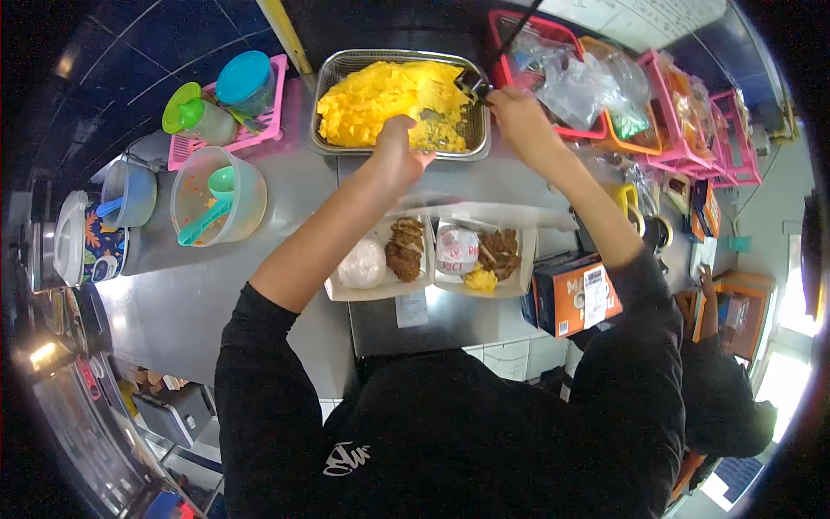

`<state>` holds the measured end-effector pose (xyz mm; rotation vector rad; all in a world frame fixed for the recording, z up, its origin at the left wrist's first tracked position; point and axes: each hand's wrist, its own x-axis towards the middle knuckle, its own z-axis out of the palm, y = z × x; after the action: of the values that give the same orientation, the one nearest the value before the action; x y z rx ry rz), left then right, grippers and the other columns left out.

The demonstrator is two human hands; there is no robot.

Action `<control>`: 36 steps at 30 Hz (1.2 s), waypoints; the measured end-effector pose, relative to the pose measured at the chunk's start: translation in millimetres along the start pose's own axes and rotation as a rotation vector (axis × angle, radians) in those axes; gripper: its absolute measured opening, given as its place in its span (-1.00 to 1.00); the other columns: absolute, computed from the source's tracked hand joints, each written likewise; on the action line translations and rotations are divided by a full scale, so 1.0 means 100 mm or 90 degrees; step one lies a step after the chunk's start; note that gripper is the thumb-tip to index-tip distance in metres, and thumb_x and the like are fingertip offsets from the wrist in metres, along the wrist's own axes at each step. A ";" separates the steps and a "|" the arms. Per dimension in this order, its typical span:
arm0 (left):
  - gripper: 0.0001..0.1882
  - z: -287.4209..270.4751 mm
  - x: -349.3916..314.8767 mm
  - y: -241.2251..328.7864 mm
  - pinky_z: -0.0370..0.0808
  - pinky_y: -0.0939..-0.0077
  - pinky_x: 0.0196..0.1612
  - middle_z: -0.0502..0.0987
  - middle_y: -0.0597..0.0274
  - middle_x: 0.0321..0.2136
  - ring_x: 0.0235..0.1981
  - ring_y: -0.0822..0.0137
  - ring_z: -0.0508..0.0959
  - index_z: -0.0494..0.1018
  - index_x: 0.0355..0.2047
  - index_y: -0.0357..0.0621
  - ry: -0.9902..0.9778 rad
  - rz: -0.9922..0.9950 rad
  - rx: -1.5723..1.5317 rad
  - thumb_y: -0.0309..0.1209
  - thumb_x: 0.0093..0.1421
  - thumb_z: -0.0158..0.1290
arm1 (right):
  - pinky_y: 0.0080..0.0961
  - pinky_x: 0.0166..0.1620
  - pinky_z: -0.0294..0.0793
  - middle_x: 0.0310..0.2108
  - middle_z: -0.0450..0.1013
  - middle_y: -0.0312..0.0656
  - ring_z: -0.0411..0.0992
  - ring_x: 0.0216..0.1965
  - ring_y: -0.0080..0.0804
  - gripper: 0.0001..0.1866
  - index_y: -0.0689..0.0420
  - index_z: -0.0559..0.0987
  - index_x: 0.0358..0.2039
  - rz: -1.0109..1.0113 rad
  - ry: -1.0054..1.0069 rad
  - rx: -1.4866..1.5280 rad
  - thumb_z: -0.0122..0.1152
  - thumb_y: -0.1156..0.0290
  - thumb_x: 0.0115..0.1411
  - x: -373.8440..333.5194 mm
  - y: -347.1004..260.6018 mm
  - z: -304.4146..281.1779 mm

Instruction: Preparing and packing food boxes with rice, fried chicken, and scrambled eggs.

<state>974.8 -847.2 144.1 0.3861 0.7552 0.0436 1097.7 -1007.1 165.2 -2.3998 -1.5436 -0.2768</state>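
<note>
A metal tray (327, 138) with a mesh-like liner holds a heap of yellow scrambled egg (372, 97), thinner at its right side. My left hand (403, 149) is over the tray's front edge, thumb and fingers apart and nothing visible between them. At the tray's right rim, my right hand (515, 111) grips a black kitchen utensil (472, 84); its exact kind is unclear. Below my forearms sit two open food boxes. The left box (339, 292) has rice and brown fried meat; the right box (516, 285) has wrapped rice, brown meat and some egg.
Clear tubs with spoons, such as one with a teal ladle (258, 195), stand at left near a pink basket (275, 130). Baskets of plastic bags, one red (596, 130), line the right. An orange carton (566, 298) stands beside the boxes. Another person (722, 389) is at far right.
</note>
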 end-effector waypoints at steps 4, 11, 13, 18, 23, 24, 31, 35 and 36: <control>-0.36 -0.11 0.10 0.05 -0.09 0.04 0.25 -0.08 -0.29 0.17 0.22 -0.08 -0.01 -0.10 0.14 -0.29 0.017 -0.024 -0.023 -0.42 0.06 -0.16 | -0.39 -0.41 0.51 -0.37 0.36 -0.07 0.46 -0.35 -0.17 -0.86 0.25 0.50 -0.42 -0.045 -0.117 -0.270 0.02 0.50 0.00 0.36 0.11 0.66; -0.43 -0.16 0.21 0.09 -0.08 0.01 0.24 0.06 -0.13 0.15 0.20 -0.03 0.08 0.02 0.11 -0.24 -0.003 -0.048 -0.051 -0.43 0.06 -0.16 | -0.33 -0.42 0.51 -0.48 0.42 -0.04 0.48 -0.46 -0.16 -0.89 0.22 0.54 -0.51 -0.214 -0.239 -0.260 0.05 0.53 -0.06 0.49 0.15 0.92; -0.44 -0.15 0.22 0.11 -0.08 0.01 0.24 0.07 -0.11 0.16 0.19 -0.02 0.09 0.03 0.10 -0.24 0.054 -0.048 -0.060 -0.44 0.06 -0.17 | -0.31 -0.40 0.50 -0.47 0.45 -0.06 0.50 -0.46 -0.18 -0.90 0.20 0.55 -0.53 -0.213 -0.302 -0.242 0.07 0.52 -0.08 0.59 -0.03 0.81; -0.41 -0.21 0.25 0.07 -0.08 -0.05 0.23 0.04 -0.13 0.17 0.20 -0.01 0.08 0.02 0.12 -0.21 -0.083 -0.022 -0.127 -0.49 0.02 -0.17 | -0.33 -0.35 0.49 -0.44 0.48 -0.20 0.50 -0.37 -0.23 -0.91 0.14 0.55 -0.51 -0.311 -0.367 -0.185 0.08 0.49 -0.06 0.25 -0.23 0.59; -0.39 -0.09 0.13 0.09 -0.08 -0.12 0.21 -0.03 -0.13 0.19 0.21 -0.05 0.04 0.00 0.13 -0.20 0.018 -0.002 -0.083 -0.48 0.02 -0.17 | -0.30 -0.30 0.46 -0.42 0.47 -0.17 0.47 -0.31 -0.20 -0.82 0.13 0.53 -0.42 -0.259 -0.416 -0.081 0.13 0.53 -0.13 0.23 -0.07 0.35; -0.38 -0.07 0.10 0.10 -0.09 -0.14 0.21 -0.05 -0.13 0.20 0.22 -0.06 0.02 -0.01 0.13 -0.20 0.051 -0.011 -0.082 -0.48 0.02 -0.17 | -0.30 -0.29 0.45 -0.41 0.46 -0.15 0.46 -0.31 -0.17 -0.79 0.13 0.52 -0.40 -0.270 -0.400 -0.025 0.14 0.55 -0.15 0.25 -0.02 0.32; -0.36 0.03 -0.09 0.08 -0.13 -0.09 0.23 -0.07 -0.15 0.20 0.23 -0.05 -0.02 -0.05 0.14 -0.21 0.024 -0.028 -0.066 -0.48 0.01 -0.17 | -0.34 -0.33 0.37 -0.46 0.46 -0.13 0.44 -0.41 -0.21 -0.79 0.17 0.51 -0.41 -0.106 -0.350 0.212 0.08 0.59 -0.15 0.06 0.43 0.35; -0.41 -1.07 0.55 0.16 0.01 0.13 0.22 0.03 -0.18 0.16 0.19 0.01 0.10 0.02 0.11 -0.32 -0.203 0.160 0.337 -0.40 0.07 -0.13 | -0.56 -0.53 0.24 -0.55 0.41 -0.25 0.31 -0.57 -0.53 -0.85 0.18 0.51 -0.42 0.216 -0.460 0.492 -0.04 0.56 0.01 0.27 0.17 0.35; -0.42 -0.99 0.47 0.19 0.05 0.18 0.22 0.07 -0.16 0.15 0.18 0.02 0.13 0.04 0.10 -0.34 -0.300 0.264 0.487 -0.38 0.08 -0.12 | -0.65 -0.59 0.17 -0.55 0.39 -0.30 0.24 -0.61 -0.64 -0.85 0.18 0.50 -0.40 0.400 -0.459 0.539 -0.07 0.54 0.09 0.18 0.18 0.28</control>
<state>944.0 -788.8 54.7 1.2322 0.1849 0.0493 1121.8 -989.4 142.1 -2.1390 -0.7180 1.2109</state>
